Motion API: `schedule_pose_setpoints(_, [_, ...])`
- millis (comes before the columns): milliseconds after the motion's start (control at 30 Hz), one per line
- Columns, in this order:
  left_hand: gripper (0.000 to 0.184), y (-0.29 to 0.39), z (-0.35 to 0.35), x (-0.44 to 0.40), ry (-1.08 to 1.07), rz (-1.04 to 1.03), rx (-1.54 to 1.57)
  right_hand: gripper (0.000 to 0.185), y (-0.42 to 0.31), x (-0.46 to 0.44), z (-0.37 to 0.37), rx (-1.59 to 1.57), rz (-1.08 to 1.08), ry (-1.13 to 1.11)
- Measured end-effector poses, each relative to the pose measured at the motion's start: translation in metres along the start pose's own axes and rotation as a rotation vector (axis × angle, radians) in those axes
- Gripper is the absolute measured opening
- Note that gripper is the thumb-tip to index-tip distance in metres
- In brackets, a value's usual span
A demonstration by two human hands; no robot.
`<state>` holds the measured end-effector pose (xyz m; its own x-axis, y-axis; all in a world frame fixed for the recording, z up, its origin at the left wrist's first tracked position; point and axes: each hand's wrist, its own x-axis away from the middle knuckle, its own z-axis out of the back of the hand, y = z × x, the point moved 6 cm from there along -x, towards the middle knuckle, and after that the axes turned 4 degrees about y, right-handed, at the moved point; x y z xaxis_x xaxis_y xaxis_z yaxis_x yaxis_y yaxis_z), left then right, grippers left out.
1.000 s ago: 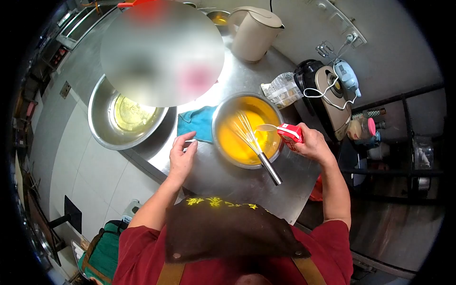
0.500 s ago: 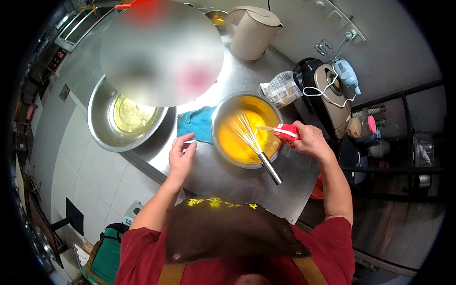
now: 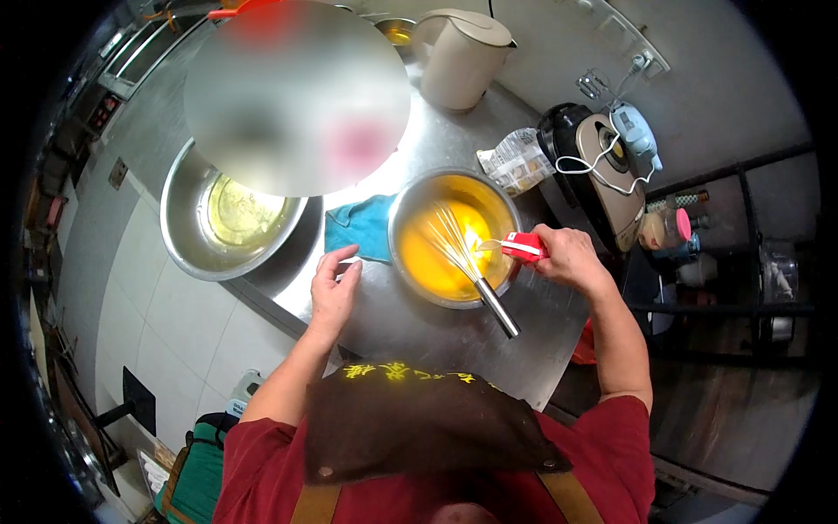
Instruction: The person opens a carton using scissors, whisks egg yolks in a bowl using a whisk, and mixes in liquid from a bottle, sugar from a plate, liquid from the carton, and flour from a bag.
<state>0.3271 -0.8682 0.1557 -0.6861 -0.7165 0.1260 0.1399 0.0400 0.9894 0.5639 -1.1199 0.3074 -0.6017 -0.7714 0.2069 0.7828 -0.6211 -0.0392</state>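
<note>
In my right hand [image 3: 572, 259] I grip a small red carton [image 3: 525, 247], tipped sideways over the rim of a steel mixing bowl [image 3: 403, 284]. A thin pale stream runs from its opening into the yellow-orange liquid [image 3: 428, 262]. A balloon whisk [image 3: 496, 307] leans in the bowl, wires down in the liquid and steel handle over the near rim; neither hand touches it. My left hand [image 3: 334, 284] hovers left of the bowl, fingers apart and holding nothing, close to a folded teal cloth [image 3: 360, 225].
At left stands a large steel bowl [image 3: 185, 249] with clear yellowish liquid, overhanging the table edge. Behind are a beige kettle [image 3: 463, 65] and a printed packet [image 3: 517, 162]. A cooker [image 3: 602, 175] carries a hand mixer [image 3: 635, 135] at right. A blurred patch hides the table's back left.
The carton has shifted slightly left, and its stream looks shorter and more curved. My left hand and the whisk stay almost where they were.
</note>
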Motion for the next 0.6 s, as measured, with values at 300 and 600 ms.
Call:
schedule_pose_setpoints(300, [0.03, -0.004, -0.001, -0.002, -0.003, 0.0, 0.019, 0.015, -0.001, -0.003, 0.005, 0.03, 0.026, 0.132])
schedule_pose_setpoints(600, [0.03, 0.006, -0.004, -0.002, -0.015, -0.007, 0.038, 0.033, 0.007, -0.007, -0.004, -0.064, -0.067, -0.16])
